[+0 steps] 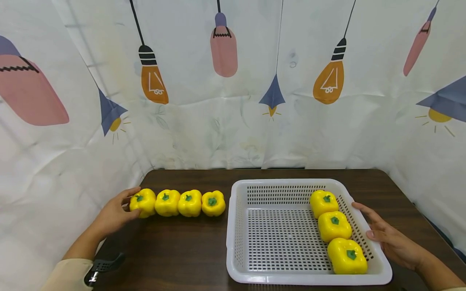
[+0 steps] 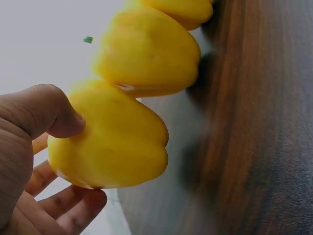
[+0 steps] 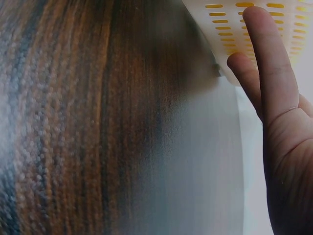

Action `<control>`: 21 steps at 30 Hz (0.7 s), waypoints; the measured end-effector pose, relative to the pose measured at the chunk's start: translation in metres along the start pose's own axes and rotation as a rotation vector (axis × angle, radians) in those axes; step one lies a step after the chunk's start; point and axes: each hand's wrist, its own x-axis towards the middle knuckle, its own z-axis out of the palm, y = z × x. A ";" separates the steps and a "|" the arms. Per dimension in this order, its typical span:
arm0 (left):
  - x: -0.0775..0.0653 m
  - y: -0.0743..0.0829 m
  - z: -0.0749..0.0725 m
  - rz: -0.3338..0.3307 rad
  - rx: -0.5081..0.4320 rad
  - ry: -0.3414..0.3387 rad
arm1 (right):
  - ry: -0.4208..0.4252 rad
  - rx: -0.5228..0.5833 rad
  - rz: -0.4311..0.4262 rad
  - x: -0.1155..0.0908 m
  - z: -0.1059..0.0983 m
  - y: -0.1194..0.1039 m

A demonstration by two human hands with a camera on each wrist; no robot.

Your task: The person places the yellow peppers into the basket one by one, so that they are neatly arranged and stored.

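My left hand (image 1: 116, 211) holds the leftmost yellow bell pepper (image 1: 143, 203) of a row on the table. In the left wrist view the thumb lies against that pepper (image 2: 112, 142), with the other fingers around its far side and end. Three more yellow bell peppers (image 1: 189, 203) continue the row to the right, close together. At the right, my right hand (image 1: 391, 238) touches the outer side of a white plastic basket (image 1: 284, 279), its fingers fairly straight against the perforated wall (image 3: 222, 22). Three yellow bell peppers (image 1: 335, 226) sit in a line along the basket's right inner wall.
The dark wood-grain table (image 1: 174, 254) carries everything. A white curtain (image 1: 204, 133) printed with lamps encloses its back and sides. A black strap piece (image 1: 105, 266) shows by the left wrist.
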 end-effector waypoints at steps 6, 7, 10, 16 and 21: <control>-0.001 0.011 -0.008 -0.010 0.012 0.019 | -0.010 0.006 -0.001 0.000 0.001 -0.001; 0.000 0.014 -0.009 -0.009 0.024 0.023 | -0.010 0.007 -0.001 0.000 0.001 -0.001; 0.001 0.020 -0.014 -0.004 0.055 0.037 | -0.002 0.003 0.000 0.000 0.001 -0.001; 0.002 0.033 -0.020 0.012 0.103 0.085 | 0.001 -0.035 0.000 0.000 -0.001 -0.001; 0.005 0.044 -0.021 0.011 0.115 0.125 | 0.012 -0.050 0.006 0.000 -0.001 0.000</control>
